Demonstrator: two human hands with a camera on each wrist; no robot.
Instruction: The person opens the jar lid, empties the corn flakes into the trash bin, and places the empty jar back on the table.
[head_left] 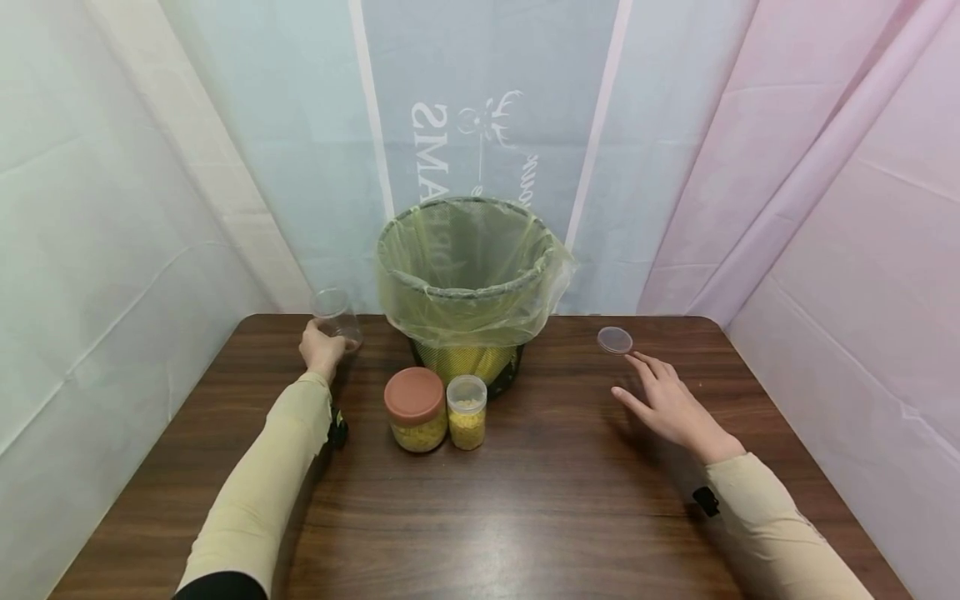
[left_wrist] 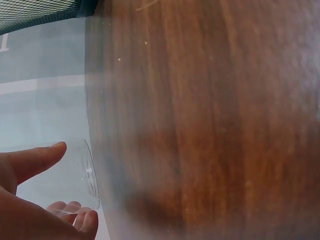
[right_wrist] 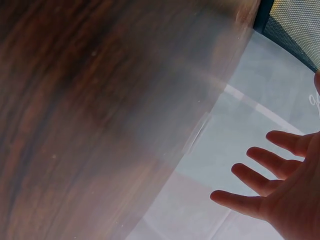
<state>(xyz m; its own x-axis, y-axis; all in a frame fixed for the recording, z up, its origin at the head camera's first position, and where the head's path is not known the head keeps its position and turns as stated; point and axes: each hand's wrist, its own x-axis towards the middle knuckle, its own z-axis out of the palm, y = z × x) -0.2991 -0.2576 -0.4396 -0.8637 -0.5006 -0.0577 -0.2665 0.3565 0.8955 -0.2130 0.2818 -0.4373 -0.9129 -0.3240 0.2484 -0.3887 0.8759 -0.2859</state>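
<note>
A clear, see-through jar (head_left: 334,307) stands near the table's back left edge, and my left hand (head_left: 322,348) grips its lower part. In the left wrist view the thumb and fingers (left_wrist: 34,161) curl round the jar's wall (left_wrist: 89,172). Nothing shows inside it. Over on the right, a round clear lid (head_left: 615,340) lies flat near the back edge. My right hand (head_left: 671,410) is just in front of that lid, fingers spread and holding nothing. Whether a fingertip touches the lid's rim cannot be told.
A mesh bin (head_left: 468,364) with a pale yellow liner (head_left: 480,321) stands at the back middle. Before it are a brown-lidded jar (head_left: 416,408) and a smaller clear-lidded jar (head_left: 467,417), both holding yellow bits. Curtains (head_left: 480,100) rise behind the wooden table (head_left: 487,533).
</note>
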